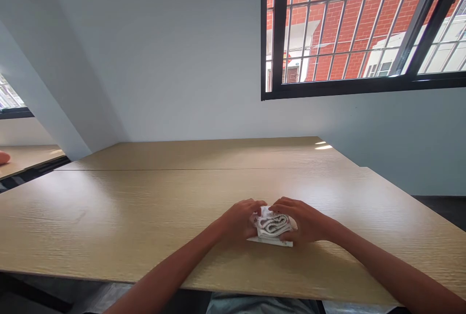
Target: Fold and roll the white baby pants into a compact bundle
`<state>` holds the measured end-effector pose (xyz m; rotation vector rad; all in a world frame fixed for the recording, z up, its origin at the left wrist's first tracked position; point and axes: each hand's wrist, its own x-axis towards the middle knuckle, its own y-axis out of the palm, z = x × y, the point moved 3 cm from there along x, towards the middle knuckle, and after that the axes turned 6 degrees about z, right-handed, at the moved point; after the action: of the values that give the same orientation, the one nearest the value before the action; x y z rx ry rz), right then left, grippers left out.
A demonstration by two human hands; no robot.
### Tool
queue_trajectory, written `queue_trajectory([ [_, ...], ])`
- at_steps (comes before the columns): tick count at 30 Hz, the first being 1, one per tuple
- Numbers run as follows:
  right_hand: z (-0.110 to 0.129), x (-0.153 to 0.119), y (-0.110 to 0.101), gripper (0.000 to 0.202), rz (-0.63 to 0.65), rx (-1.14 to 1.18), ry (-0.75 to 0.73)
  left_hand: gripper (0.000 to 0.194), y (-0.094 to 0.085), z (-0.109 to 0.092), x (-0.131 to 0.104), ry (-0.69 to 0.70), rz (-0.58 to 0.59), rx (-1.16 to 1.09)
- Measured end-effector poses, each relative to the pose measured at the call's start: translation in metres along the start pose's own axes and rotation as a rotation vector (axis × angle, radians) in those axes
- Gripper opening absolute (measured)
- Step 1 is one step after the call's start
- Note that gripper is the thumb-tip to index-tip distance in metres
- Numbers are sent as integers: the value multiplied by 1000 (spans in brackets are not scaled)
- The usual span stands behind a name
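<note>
A white cloth [274,224], rolled up in layers, lies on the wooden table near its front edge. Its end faces me, and a flat white strip sticks out under the roll; I cannot tell if that is part of the same cloth. My left hand [244,218] is curled round the left side of the roll, thumb low and fingers over the top. From the right, my right hand [299,219] grips the other side in the same way, with the thumb near the flat strip.
The light wooden table [127,217] spreads out on all sides, with a seam across its far part. Behind it rises a pale wall [189,61] with a barred window [349,27] at right. Another table [29,156] stands at far left, an orange object [4,157] on it.
</note>
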<state>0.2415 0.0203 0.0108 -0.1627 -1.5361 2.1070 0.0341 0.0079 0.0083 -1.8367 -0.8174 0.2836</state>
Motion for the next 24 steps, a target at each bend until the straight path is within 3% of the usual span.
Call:
queue_trajectory([
  [4, 6, 1, -1, 69, 32, -23, -37, 31, 2, 4, -1, -9, -40, -41],
  [7, 6, 1, -1, 59, 42, 15, 10, 11, 1, 7, -2, -55, -87, -101],
  [11, -2, 1, 2, 40, -2, 71, 49, 9, 2, 5, -1, -61, -64, -138],
  [15, -5, 1, 3, 42, -62, 95, 42, 25, 5, 3, 1, 31, -24, -63],
  [24, 1, 2, 5, 42, -85, 5, -65, 34, 11, 12, 1, -11, -17, -55],
])
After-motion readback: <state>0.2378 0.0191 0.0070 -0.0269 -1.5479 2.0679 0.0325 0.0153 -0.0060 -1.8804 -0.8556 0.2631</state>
